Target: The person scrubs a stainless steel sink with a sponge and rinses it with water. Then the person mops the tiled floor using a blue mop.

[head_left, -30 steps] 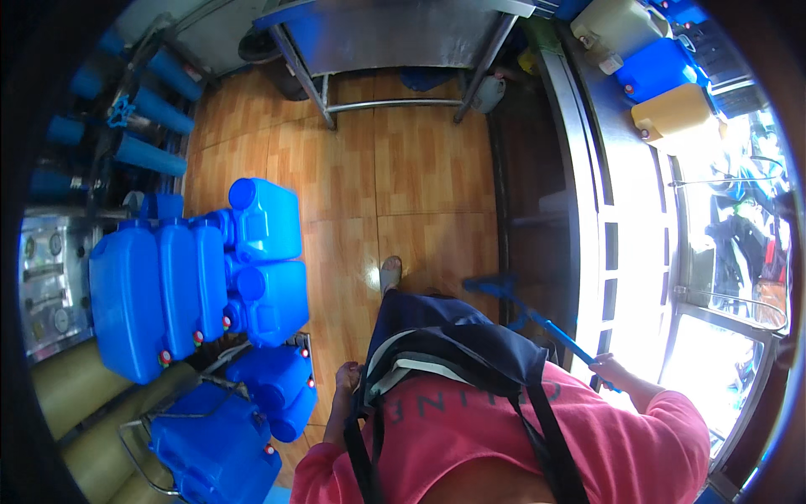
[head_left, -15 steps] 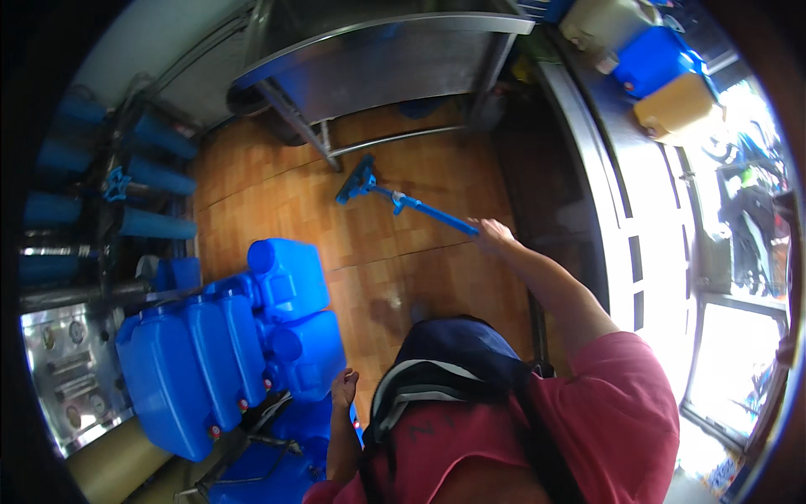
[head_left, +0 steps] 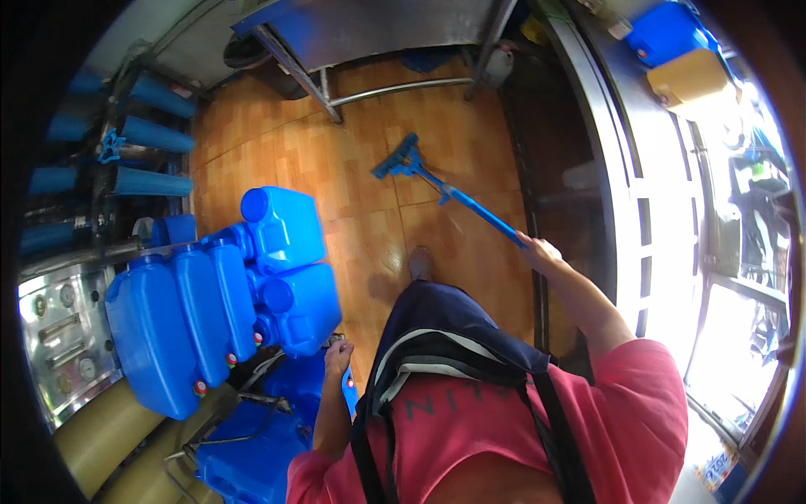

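My right hand [head_left: 544, 252] is closed round the end of a blue handle. The handle belongs to a squeegee [head_left: 478, 212], whose wide blue head with a dark edge points away to the far left, over the wood-patterned floor [head_left: 453, 168]. Low at my left side, my left hand [head_left: 339, 356] has its fingers curled, close to the corner of a blue water jug [head_left: 304, 304]. What those fingers hold, if anything, is hidden.
Several more blue jugs [head_left: 155, 336] are stacked at left, beside a metal gauge panel [head_left: 71, 340] and tan cylinders [head_left: 109, 428]. A steel table [head_left: 378, 34] stands ahead. At right runs a white-lit ledge [head_left: 625, 151] with a blue container [head_left: 667, 34] and a yellow container [head_left: 688, 80].
The squeegee and my right hand have moved to the right. My view has shifted, and my foot now shows on the floor. My left hand stays near the jugs.
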Available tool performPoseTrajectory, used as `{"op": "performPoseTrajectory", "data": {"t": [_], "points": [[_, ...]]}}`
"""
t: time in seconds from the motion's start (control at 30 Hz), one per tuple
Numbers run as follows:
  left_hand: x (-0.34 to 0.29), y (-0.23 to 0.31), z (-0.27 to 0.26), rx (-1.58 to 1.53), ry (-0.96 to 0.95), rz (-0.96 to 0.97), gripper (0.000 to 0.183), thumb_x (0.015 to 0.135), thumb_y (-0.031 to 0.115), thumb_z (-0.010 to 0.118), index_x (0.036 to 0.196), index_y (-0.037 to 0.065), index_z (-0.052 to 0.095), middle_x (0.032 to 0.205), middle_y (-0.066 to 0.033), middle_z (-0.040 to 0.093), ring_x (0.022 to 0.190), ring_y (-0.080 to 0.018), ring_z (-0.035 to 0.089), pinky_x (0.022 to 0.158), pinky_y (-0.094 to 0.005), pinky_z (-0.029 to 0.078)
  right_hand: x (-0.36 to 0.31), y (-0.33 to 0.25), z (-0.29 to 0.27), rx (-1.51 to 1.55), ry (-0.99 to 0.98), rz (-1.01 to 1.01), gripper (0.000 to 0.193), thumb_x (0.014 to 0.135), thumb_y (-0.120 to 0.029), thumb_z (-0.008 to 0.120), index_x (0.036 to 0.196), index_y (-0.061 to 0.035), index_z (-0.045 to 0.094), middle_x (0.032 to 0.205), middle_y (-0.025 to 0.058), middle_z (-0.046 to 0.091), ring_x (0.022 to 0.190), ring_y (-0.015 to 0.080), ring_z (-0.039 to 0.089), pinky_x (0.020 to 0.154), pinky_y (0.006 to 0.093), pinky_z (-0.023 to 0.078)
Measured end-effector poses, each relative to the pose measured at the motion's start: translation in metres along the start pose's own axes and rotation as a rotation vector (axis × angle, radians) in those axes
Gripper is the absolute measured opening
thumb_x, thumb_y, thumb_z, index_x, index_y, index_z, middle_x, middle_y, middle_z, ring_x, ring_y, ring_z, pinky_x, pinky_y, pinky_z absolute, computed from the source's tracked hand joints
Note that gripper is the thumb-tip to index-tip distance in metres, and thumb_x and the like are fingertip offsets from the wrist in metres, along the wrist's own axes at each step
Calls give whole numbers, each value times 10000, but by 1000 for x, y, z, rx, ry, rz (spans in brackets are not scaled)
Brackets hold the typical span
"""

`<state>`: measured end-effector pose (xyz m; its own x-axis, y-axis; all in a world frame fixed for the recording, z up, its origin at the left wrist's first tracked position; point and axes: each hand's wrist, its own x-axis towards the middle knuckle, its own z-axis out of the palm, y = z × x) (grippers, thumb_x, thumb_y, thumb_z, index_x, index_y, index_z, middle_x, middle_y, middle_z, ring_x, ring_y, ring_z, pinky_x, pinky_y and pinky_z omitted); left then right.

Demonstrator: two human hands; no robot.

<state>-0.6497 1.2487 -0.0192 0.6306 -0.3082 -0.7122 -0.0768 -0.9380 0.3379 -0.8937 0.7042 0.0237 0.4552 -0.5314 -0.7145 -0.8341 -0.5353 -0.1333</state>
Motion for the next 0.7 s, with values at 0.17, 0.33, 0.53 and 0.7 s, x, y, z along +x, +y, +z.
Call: {"op": "performPoseTrajectory", "data": {"t": [0.17, 0.33, 0.53, 0.7], "points": [[-31, -13, 64, -70, -121, 77, 431, 796, 378, 622, 1058, 36, 630, 1030, -175, 655, 1011, -288, 612, 870, -365, 463, -216, 184, 116, 92, 44, -4, 524, 841, -186, 486, 1351, -281, 413, 920, 211, 643, 816, 397, 631, 699, 490, 491], [-66, -54, 137, -15, -148, 92, 470, 802, 380, 623, 1114, 28, 607, 1060, -196, 644, 1021, -305, 611, 895, -357, 457, -411, 307, 204, 474, -24, 243, 557, 810, 0, 482, 1357, -75, 418, 1290, 163, 528, 1215, 270, 480, 1028, 333, 342], [-90, -116, 166, 108, -159, 32, 468, 791, 398, 605, 1089, 37, 634, 1056, -180, 647, 1038, -326, 597, 912, -363, 449, -487, 298, 178, 445, -240, 753, 533, 827, -108, 629, 1329, -224, 492, 799, 80, 613, 581, 119, 580, 457, 312, 480], [-89, -131, 148, 192, -171, 133, 469, 806, 430, 555, 1058, 44, 645, 1081, -154, 642, 1040, -323, 591, 924, -386, 440, -512, 222, 147, 461, -292, 586, 554, 823, -132, 621, 1344, -246, 471, 634, 74, 585, 485, 147, 566, 430, 323, 460]]}}
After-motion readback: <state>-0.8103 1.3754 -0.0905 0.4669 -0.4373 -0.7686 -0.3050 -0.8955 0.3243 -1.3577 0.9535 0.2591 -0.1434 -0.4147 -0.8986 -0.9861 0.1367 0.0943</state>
